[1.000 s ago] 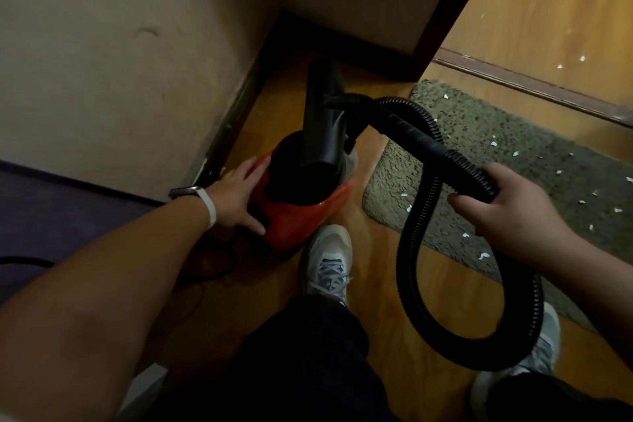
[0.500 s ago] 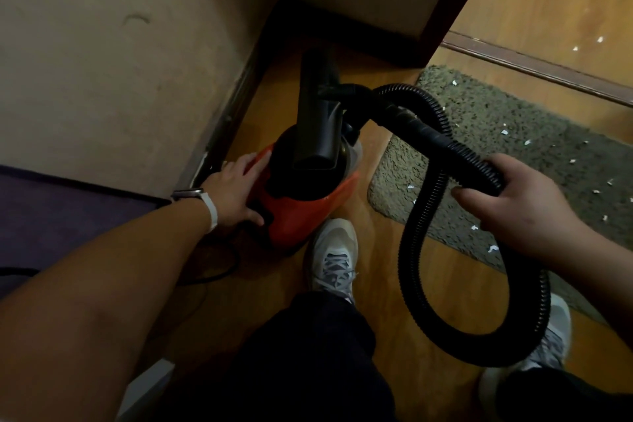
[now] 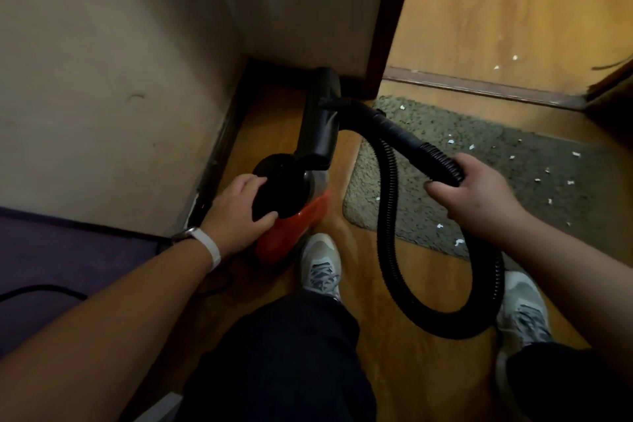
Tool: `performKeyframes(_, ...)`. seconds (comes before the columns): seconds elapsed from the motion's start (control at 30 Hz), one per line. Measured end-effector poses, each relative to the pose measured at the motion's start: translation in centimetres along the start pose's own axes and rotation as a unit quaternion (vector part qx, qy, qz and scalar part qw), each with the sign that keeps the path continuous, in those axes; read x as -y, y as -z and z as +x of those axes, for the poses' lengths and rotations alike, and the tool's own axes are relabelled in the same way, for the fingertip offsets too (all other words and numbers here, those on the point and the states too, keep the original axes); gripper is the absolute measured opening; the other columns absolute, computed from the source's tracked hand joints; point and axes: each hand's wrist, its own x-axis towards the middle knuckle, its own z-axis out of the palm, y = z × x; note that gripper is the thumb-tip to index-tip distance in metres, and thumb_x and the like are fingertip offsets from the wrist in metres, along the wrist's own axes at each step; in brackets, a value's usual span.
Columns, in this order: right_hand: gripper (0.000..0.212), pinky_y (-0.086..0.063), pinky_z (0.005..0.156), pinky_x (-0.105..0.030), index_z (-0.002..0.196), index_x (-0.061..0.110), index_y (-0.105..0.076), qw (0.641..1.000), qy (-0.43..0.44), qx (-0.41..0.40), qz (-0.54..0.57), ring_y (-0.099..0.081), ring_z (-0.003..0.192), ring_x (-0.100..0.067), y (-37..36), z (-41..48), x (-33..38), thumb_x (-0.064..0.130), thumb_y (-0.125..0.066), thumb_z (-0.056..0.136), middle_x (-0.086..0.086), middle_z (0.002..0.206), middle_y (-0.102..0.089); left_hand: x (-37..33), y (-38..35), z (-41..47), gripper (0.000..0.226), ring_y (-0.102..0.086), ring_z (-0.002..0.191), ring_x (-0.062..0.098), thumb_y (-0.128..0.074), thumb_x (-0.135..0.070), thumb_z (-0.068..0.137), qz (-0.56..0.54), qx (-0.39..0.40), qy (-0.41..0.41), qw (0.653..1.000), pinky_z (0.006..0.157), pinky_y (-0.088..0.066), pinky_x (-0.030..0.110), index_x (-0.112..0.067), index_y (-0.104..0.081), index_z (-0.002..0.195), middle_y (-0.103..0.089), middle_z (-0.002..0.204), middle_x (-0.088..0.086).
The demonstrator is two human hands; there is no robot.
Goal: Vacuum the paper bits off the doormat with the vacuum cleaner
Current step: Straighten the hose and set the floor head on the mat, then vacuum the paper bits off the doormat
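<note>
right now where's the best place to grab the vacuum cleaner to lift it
Probably the long black bar on top of the vacuum cleaner, from above: it looks slim enough to wrap fingers round, while the round cap under the left hand is wide and smooth, and the wall crowds its left side.

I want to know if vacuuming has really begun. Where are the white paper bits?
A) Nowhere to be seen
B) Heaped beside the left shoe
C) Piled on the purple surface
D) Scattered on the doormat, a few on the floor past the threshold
D: white paper bits lie scattered over the doormat, and a few more dot the wooden floor beyond the threshold.
</note>
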Motion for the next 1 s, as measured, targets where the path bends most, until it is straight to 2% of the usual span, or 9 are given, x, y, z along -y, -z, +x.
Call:
performKeyframes(0.17,0.019,-0.052,0.060,-0.037,0.089,0.022,-0.055,0.999,-0.016,-0.036,0.001,-0.063,0.065,-0.025,3.6,-1.7,-2.4,0.032,-0.069,0.081,-0.004,0.074,-0.064,-7.9,1.0,0.6,0.056,-0.048,0.127,0.024,-0.068,-0.037,0.087,0.030,0.030,-0.091,0.995,0.106,-0.042,0.044,-0.015,-0.052,0.137,-0.050,0.138,0.004)
performKeyframes(0.33,0.019,-0.051,0.061,-0.038,0.090,0.021,-0.055,0.997,-0.040,-0.064,0.031,-0.062,0.067,-0.025,8.1,-3.4,-5.6,0.031,-0.068,0.080,-0.005,0.075,-0.063,-20.8,0.5,0.7,0.043,-0.057,0.114,0.011,-0.064,-0.039,0.092,0.010,0.130,-0.185,0.974,0.097,-0.049,0.030,-0.021,-0.058,0.131,-0.062,0.127,-0.005)
performKeyframes(0.43,0.019,-0.054,0.063,-0.043,0.089,0.023,-0.054,0.994,-0.048,-0.078,0.060,-0.063,0.069,-0.027,10.7,-4.2,-7.3,0.032,-0.067,0.078,-0.005,0.076,-0.063,-27.9,-1.2,-0.2,0.048,-0.057,0.115,0.009,-0.064,-0.047,0.091,0.029,0.204,-0.230,0.951,0.098,-0.048,0.029,-0.024,-0.056,0.133,-0.061,0.128,-0.006)
performKeyframes(0.6,0.017,-0.056,0.065,-0.046,0.087,0.022,-0.054,0.985,-0.052,-0.108,0.125,-0.064,0.069,-0.027,14.0,-5.0,-9.2,0.032,-0.065,0.077,-0.005,0.077,-0.064,-36.5,-5.5,-2.6,0.082,-0.047,0.128,0.007,-0.075,-0.049,0.081,-0.124,0.313,-0.164,0.927,0.106,-0.041,0.029,-0.026,-0.033,0.148,-0.049,0.139,-0.008)
performKeyframes(0.7,0.019,-0.057,0.065,-0.051,0.087,0.022,-0.054,0.976,-0.041,-0.123,0.173,-0.065,0.069,-0.031,15.7,-5.4,-10.2,0.034,-0.064,0.076,-0.007,0.077,-0.064,-40.2,-9.0,-3.9,0.056,-0.058,0.112,0.008,-0.080,-0.046,0.076,-0.198,0.323,-0.114,0.918,0.099,-0.047,0.028,-0.023,-0.057,0.122,-0.062,0.123,-0.007)
performKeyframes(0.77,0.019,-0.057,0.063,-0.052,0.088,0.021,-0.054,0.973,-0.036,-0.132,0.186,-0.065,0.069,-0.033,17.0,-5.8,-11.2,0.033,-0.064,0.077,-0.007,0.077,-0.063,-41.2,-11.4,-5.1,0.032,-0.059,0.082,0.010,-0.080,-0.035,0.079,-0.241,0.333,-0.078,0.908,0.075,-0.050,0.026,-0.018,-0.057,0.094,-0.063,0.091,-0.005)
performKeyframes(0.8,0.019,-0.058,0.063,-0.051,0.089,0.020,-0.054,0.971,-0.036,-0.138,0.191,-0.066,0.068,-0.033,17.6,-6.0,-11.7,0.031,-0.065,0.078,-0.007,0.077,-0.063,-41.3,-12.3,-5.7,0.032,-0.053,0.072,0.010,-0.080,-0.030,0.080,-0.259,0.332,-0.070,0.904,0.067,-0.046,0.026,-0.019,-0.051,0.087,-0.057,0.081,-0.003)
performKeyframes(0.93,0.018,-0.056,0.061,-0.046,0.092,0.018,-0.055,0.961,-0.043,-0.135,0.239,-0.062,0.063,-0.027,19.4,-6.2,-13.6,0.028,-0.066,0.082,-0.004,0.075,-0.059,-41.1,-12.8,-6.2,0.038,-0.056,0.071,0.010,-0.081,-0.033,0.079,-0.269,0.385,-0.074,0.880,0.062,-0.048,0.023,-0.022,-0.051,0.100,-0.062,0.086,0.000)
performKeyframes(1.0,0.017,-0.057,0.061,-0.046,0.094,0.019,-0.055,0.957,-0.050,-0.138,0.251,-0.060,0.063,-0.025,19.8,-5.9,-13.7,0.027,-0.064,0.082,-0.005,0.078,-0.060,-41.2,-12.2,-5.7,0.021,-0.057,0.069,0.011,-0.077,-0.030,0.084,-0.234,0.420,-0.078,0.873,0.062,-0.047,0.023,-0.029,-0.059,0.094,-0.063,0.080,-0.004)
